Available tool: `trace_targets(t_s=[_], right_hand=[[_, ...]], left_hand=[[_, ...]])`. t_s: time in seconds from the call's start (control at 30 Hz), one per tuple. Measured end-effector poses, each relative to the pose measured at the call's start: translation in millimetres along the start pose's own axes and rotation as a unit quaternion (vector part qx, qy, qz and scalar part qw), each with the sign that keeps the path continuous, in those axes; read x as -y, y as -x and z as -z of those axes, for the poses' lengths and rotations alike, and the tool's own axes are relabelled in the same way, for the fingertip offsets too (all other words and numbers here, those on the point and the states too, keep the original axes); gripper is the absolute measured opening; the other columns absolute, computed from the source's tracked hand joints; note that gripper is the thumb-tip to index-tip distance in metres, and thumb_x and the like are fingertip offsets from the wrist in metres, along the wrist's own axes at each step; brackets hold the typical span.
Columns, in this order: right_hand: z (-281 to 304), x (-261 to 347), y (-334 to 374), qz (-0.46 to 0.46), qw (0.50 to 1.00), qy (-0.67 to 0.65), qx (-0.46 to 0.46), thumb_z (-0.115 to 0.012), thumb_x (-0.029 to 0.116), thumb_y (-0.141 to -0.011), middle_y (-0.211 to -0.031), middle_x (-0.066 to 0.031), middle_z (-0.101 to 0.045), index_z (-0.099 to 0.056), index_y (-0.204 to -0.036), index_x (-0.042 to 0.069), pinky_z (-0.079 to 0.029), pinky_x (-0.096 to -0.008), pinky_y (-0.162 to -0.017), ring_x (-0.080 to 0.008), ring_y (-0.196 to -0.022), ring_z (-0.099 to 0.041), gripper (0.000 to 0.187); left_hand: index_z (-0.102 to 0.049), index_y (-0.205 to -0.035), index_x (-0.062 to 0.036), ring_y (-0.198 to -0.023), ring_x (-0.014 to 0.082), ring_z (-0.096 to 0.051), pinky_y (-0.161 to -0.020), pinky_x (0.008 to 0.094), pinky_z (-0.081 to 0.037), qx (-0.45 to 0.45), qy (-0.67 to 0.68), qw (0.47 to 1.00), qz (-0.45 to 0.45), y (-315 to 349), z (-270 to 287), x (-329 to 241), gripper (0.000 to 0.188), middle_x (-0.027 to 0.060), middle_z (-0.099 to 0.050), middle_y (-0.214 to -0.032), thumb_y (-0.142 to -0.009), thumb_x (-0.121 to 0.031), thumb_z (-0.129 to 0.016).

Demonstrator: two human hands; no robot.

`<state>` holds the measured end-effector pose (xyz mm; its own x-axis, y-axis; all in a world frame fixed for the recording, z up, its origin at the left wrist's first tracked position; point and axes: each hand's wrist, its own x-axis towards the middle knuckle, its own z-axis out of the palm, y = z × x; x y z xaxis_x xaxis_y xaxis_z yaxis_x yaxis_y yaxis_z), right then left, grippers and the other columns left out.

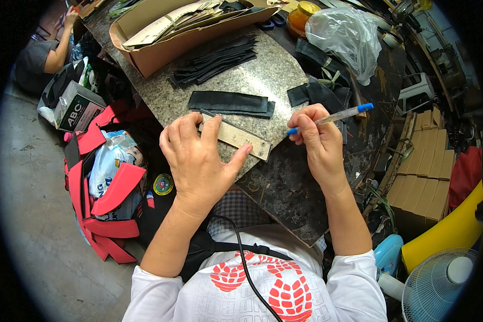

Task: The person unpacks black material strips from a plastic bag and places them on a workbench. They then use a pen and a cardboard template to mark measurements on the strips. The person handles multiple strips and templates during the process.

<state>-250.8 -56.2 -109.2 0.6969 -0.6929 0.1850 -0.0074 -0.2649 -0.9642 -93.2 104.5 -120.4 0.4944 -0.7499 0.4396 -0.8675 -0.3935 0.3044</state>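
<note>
My left hand [196, 153] holds a narrow beige template [241, 140] down on the stone slab, its fingertips and thumb pressing on it. A dark edge shows along the template; whether a black strip lies beneath is hard to tell. Pinched in my right hand [322, 142] is a clear ballpoint pen [338, 115] with blue ends, its tip pointing left, above the slab's right edge and apart from the template. Just beyond my left hand lie flat black strips [228, 102], one overlapping another. Farther back is a fanned pile of black strips [217, 61].
A cardboard box [145, 56] of beige templates stands at the back of the slab [276, 64]. Black pieces [324, 94], a clear plastic bag [346, 37] and an orange jar [300, 19] sit to the right. A fan [440, 284] is at lower right; another person [43, 59] is at far left.
</note>
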Motion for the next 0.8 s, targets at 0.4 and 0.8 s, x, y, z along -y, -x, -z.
trace_targets(t_s=[0.4, 0.8], right_hand=[[-5.0, 4.8, -19.6, 0.059, 0.982, 0.179, 0.027, -0.064, 0.017, -0.1, -0.086, -0.0125, -0.063, -0.072, -0.101, 0.0, -0.052, -0.0343, -0.072, -0.0259, -0.078, -0.067, 0.019], [-5.8, 7.3, -3.5, -0.017, 0.996, -0.085, 0.021, -0.063, 0.019, -0.106, -0.089, -0.0001, -0.065, -0.063, -0.098, 0.002, -0.053, -0.0204, -0.065, -0.0067, -0.075, -0.065, 0.019]], left_hand=[[-0.065, -0.119, -0.0091, -0.118, 0.034, -0.049, -0.108, 0.0537, -0.032, -0.001, -0.007, 1.0, -0.009, -2.1, -1.5, 1.2, 0.064, 0.0132, -0.054, -0.119, -0.073, -0.049, -0.086], [-0.065, -0.117, -0.0104, -0.119, 0.0327, -0.048, -0.109, 0.0554, -0.03, -0.003, 0.005, 1.0, -0.011, -2.3, -4.1, 3.3, 0.067, 0.0128, -0.053, -0.119, -0.069, -0.053, -0.086]])
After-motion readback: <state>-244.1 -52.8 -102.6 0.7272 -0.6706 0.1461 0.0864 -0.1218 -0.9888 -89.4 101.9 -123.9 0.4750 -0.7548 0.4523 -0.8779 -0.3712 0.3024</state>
